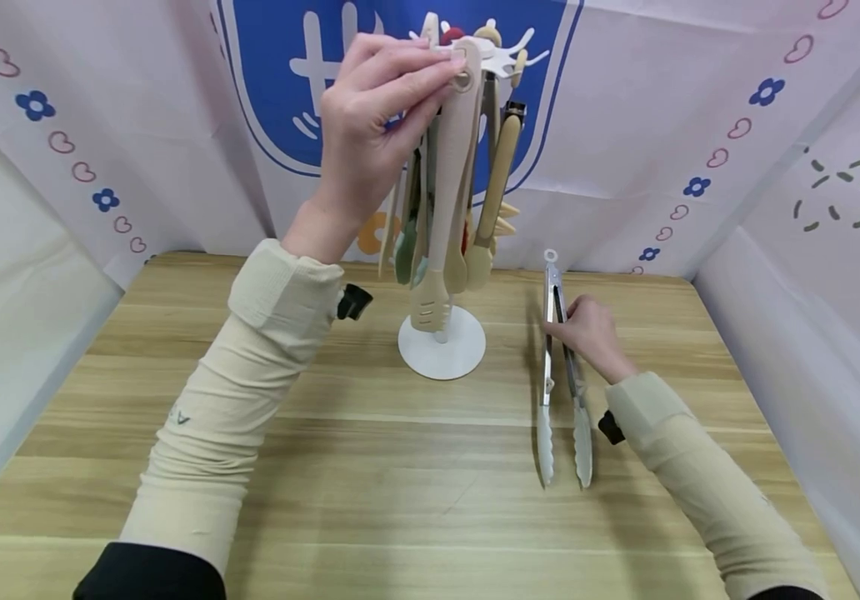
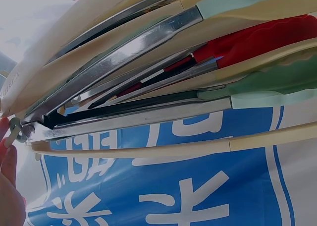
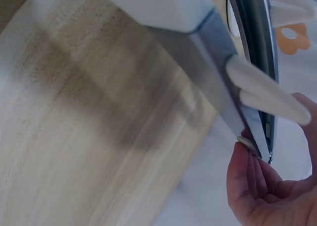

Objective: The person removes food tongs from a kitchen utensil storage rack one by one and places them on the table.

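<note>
My left hand (image 1: 392, 104) is raised at the top of a white utensil stand (image 1: 441, 350). Its thumb and fingertips pinch the end ring of green-tipped metal tongs (image 2: 148, 124), which hang spread among the other utensils. In front of the stand's hooks hangs a beige slotted turner (image 1: 441, 183), its handle top overlapping my left fingertips in the head view. Over at the right, my right hand (image 1: 591, 333) pinches a second pair of metal tongs (image 1: 548, 358) with pale scalloped tips. These tongs are spread apart, hinge end away from me, tips toward me.
More beige utensils (image 1: 500, 179) and red-tipped tongs (image 2: 267, 40) hang around the stand. It stands on a wooden table (image 1: 370, 483), near the back edge. Behind rises a white cloth with a blue emblem (image 1: 272, 92), and white cloth walls flank both sides.
</note>
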A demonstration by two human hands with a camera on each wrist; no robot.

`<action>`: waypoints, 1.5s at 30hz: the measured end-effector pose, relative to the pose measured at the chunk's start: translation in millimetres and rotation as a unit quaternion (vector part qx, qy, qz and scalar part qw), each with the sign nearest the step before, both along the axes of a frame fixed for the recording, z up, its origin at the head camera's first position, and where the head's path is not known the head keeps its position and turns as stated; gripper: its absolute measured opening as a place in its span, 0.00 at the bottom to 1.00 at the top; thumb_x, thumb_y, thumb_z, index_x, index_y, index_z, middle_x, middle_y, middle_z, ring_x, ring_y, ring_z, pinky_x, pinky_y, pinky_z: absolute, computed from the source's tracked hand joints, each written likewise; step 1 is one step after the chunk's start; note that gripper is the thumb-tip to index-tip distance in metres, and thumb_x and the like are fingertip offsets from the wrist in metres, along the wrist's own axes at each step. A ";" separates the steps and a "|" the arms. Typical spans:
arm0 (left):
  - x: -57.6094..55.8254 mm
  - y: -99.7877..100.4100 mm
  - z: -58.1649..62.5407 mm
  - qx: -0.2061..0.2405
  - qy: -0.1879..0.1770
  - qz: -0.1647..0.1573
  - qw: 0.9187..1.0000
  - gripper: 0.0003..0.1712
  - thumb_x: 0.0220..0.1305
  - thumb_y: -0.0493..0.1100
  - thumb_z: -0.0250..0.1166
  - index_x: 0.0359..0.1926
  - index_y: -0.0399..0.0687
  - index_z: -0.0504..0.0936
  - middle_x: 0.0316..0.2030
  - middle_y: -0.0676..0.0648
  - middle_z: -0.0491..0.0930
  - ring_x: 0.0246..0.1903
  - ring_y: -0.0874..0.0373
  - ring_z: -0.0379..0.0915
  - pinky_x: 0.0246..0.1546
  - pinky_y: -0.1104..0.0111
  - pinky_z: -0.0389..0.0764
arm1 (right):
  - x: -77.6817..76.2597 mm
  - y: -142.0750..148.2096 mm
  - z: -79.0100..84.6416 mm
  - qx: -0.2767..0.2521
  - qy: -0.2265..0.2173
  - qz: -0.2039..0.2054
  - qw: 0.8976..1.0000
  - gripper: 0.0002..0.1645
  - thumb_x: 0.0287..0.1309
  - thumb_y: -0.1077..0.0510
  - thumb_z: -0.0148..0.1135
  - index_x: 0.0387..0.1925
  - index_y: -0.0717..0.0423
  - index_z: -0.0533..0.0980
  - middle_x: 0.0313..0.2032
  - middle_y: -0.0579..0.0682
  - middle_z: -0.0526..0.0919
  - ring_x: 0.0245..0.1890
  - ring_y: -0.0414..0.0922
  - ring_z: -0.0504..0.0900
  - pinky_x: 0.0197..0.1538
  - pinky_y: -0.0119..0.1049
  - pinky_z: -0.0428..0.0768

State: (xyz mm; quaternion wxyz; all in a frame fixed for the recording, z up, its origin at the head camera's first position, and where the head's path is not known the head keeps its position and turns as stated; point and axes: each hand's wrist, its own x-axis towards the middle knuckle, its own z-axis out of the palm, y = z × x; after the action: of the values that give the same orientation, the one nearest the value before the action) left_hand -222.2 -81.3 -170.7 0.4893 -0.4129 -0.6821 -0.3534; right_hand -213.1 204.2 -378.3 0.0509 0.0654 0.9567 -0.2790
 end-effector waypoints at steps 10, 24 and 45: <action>1.7 0.0 1.1 -0.009 -0.020 0.012 1.000 0.10 0.59 0.37 0.61 0.40 0.35 0.83 0.41 0.41 0.81 0.46 0.49 0.69 0.50 0.69 0.69 | -12.2 1.7 -13.4 0.010 -0.027 0.040 0.999 0.22 0.46 0.48 0.65 0.14 0.55 0.64 0.11 0.44 0.64 0.11 0.38 0.62 0.15 0.29 0.64; 2.1 -0.2 1.3 -0.010 -0.022 0.006 1.000 0.10 0.59 0.36 0.61 0.40 0.35 0.83 0.41 0.41 0.81 0.46 0.50 0.69 0.51 0.69 0.69 | -25.0 3.8 -28.4 0.020 -0.068 0.088 0.994 0.28 0.47 0.49 0.65 0.06 0.49 0.58 0.07 0.41 0.58 0.09 0.36 0.58 0.15 0.28 0.60; 3.5 -2.6 1.8 -0.013 -0.025 0.014 1.000 0.11 0.60 0.37 0.60 0.40 0.35 0.83 0.41 0.41 0.81 0.46 0.49 0.69 0.50 0.69 0.69 | -27.9 -1.8 -17.3 0.041 -0.111 0.127 0.985 0.28 0.51 0.50 0.63 0.08 0.51 0.59 0.08 0.41 0.59 0.10 0.36 0.58 0.17 0.28 0.60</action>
State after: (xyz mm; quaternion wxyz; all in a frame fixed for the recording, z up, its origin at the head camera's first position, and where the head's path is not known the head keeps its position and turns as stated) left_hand -218.6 -83.9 -168.9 0.4718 -0.4004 -0.7044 -0.3477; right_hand -241.0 202.4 -395.6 0.1887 -0.0236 0.9564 -0.2218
